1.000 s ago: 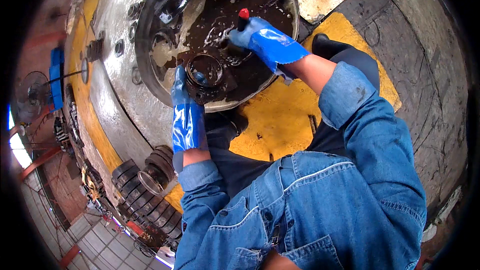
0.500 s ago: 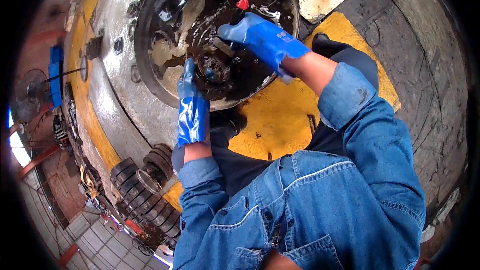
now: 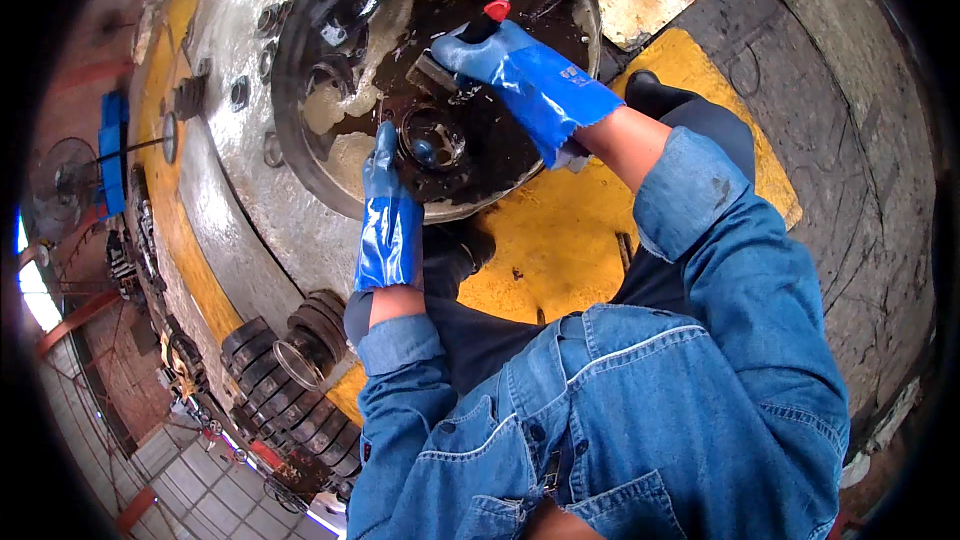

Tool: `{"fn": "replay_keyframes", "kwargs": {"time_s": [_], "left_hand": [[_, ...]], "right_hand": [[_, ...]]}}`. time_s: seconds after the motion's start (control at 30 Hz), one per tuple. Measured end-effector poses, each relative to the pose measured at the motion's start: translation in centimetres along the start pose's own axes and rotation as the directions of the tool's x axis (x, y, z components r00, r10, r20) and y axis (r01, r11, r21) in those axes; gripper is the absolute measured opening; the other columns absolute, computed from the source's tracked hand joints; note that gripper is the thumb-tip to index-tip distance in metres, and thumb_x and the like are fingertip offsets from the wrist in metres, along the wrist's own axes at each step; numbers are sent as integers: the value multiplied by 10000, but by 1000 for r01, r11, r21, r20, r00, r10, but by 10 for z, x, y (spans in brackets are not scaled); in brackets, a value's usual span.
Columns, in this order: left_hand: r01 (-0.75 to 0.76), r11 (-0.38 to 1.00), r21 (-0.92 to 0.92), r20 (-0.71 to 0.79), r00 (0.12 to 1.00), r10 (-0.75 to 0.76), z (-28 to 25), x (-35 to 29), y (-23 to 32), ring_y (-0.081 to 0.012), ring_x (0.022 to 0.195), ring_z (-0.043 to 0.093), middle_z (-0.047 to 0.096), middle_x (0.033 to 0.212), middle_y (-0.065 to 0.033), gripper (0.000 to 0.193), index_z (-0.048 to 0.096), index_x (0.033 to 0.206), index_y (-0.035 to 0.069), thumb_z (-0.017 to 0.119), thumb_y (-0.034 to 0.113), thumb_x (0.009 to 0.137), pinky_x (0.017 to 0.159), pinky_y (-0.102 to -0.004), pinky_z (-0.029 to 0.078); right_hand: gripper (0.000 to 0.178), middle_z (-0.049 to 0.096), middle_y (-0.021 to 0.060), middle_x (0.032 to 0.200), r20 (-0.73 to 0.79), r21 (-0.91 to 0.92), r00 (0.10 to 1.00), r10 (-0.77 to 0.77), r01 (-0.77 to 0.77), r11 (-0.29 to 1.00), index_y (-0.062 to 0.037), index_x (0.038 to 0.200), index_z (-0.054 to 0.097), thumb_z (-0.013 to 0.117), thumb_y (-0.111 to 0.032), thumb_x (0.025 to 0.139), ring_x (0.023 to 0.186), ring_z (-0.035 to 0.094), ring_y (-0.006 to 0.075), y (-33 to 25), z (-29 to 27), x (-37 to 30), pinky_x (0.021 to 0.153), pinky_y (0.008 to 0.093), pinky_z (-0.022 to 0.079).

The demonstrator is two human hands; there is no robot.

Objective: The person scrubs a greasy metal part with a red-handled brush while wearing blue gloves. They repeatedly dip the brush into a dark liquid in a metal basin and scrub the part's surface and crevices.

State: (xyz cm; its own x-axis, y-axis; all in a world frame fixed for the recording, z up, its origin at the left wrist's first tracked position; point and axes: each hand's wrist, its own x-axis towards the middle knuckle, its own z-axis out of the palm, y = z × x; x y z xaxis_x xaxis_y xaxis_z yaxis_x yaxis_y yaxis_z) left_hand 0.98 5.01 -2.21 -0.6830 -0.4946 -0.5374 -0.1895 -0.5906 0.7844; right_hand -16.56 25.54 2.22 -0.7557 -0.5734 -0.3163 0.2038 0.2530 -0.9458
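Both my hands wear blue rubber gloves and work over a round metal pan (image 3: 290, 140) of dark, foamy liquid. My left hand (image 3: 385, 175) grips a dark, wet metal ring (image 3: 458, 130) at the pan's near side; blue of the glove shows through its opening. My right hand (image 3: 490, 58) is closed around a brush (image 3: 432, 74) with a black handle and a red end. Its bristle end points down and left, above the ring and apart from it. The fingers under the ring are partly hidden.
Dark metal parts (image 3: 350, 0) lie in the pan's far left. Several small rings (image 3: 240, 92) sit on the metal surface to its left. Stacked dark rings (image 3: 285, 380) stand by my left knee. A yellow plate (image 3: 540, 240) lies under the pan's near edge.
The brush has lifted off the ring toward the upper left, and its bristle end now shows more clearly. My left hand and the ring have shifted slightly right.
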Motion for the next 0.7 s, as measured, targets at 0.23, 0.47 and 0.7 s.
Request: {"fn": "replay_keyframes", "kwargs": {"time_s": [0.23, 0.47, 0.7], "left_hand": [[-125, 972, 198, 107, 989, 105, -13, 14, -3, -304, 998, 727, 749, 1189, -149, 431, 662, 1314, -25, 651, 317, 1051, 916, -418, 607], [92, 992, 89, -15, 996, -91, 9, 2, -10, -350, 996, 717, 744, 1189, -157, 523, 666, 1310, -20, 685, 416, 1022, 946, -464, 593], [127, 990, 63, -26, 992, -126, 16, -4, -2, -354, 1002, 715, 742, 1194, -157, 534, 666, 1313, -20, 686, 425, 1019, 952, -470, 590]], "right_hand": [[445, 743, 183, 881, -147, -291, 988, 50, -91, 952, -39, 1037, 777, 733, -445, 859, 819, 717, 270, 19, 3, 5, 801, 385, 549], [358, 763, 47, 922, 196, 135, 935, -296, 273, 953, -53, 1088, 789, 760, -362, 909, 870, 677, 111, 7, 8, 12, 821, 309, 546], [309, 757, 70, 867, -24, -102, 995, -94, 91, 991, -48, 1044, 786, 774, -316, 890, 832, 698, 141, 15, 10, 25, 778, 326, 549]]}}
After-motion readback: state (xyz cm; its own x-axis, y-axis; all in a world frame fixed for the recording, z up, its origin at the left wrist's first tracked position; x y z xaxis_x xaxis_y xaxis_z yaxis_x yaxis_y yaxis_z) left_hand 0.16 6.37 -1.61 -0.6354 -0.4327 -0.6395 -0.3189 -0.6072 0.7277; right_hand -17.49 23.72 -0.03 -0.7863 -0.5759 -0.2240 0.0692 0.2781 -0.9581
